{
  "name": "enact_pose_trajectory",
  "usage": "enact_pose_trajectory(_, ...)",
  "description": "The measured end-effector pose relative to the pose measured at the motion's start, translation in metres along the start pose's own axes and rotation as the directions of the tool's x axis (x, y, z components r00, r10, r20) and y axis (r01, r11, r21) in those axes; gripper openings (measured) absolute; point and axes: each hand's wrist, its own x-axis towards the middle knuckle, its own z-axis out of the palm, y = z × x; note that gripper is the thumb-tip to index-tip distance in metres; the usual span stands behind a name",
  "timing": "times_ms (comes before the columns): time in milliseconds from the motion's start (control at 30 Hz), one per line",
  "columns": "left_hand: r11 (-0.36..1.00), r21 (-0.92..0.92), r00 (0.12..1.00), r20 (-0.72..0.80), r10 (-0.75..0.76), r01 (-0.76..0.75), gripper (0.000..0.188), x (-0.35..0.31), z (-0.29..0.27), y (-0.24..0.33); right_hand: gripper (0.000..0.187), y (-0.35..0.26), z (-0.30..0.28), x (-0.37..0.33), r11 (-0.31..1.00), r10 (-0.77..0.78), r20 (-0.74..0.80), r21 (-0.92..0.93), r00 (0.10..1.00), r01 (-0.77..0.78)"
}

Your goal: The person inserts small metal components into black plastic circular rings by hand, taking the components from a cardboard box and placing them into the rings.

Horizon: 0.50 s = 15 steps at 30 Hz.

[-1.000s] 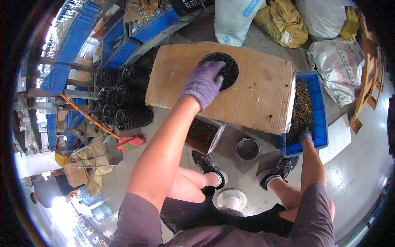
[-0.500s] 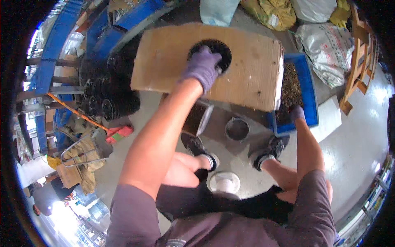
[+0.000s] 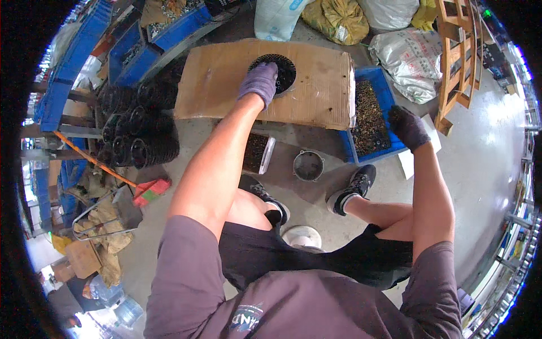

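Observation:
A black round perforated piece [image 3: 285, 73], like a shallow basket or grille, lies on the brown cardboard [image 3: 214, 85]. My left hand [image 3: 259, 83], in a purple glove, is closed on its left side, and the fingertips are partly hidden. My right hand [image 3: 409, 129], gloved with a dark palm side showing, hovers at the right rim of the blue bin [image 3: 398, 150]. Its fingers look loosely apart, with nothing distinct in them. Inside the bin lie many small brown and dark pieces [image 3: 370, 120].
Below the cardboard stand a pale-rimmed box [image 3: 267, 155] and a round grey container [image 3: 308, 165]. Stacked black round parts [image 3: 141, 127] fill the left side near an orange-handled broom [image 3: 151, 191]. Sacks [image 3: 409, 62] and a wooden pallet [image 3: 455, 51] stand at far right.
My right hand has lifted out of the small pieces to the bin's right rim. My left hand stays on the black piece. The whole view has shifted slightly.

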Motion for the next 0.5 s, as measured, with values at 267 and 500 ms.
enact_pose_trajectory(267,0.930,-0.329,0.944,-0.220,-0.246,0.165,0.018,0.001,-0.033,0.002,0.027,-0.045,-0.078,0.020,-0.508,-0.091,0.333,0.795,0.938,-0.332)
enact_pose_trajectory(500,0.923,-0.367,0.964,-0.183,-0.192,0.114,0.020,-0.010,-0.026,-0.017,0.031,-0.175,-0.116,0.022,-0.238,0.334,0.305,0.943,0.892,-0.234)
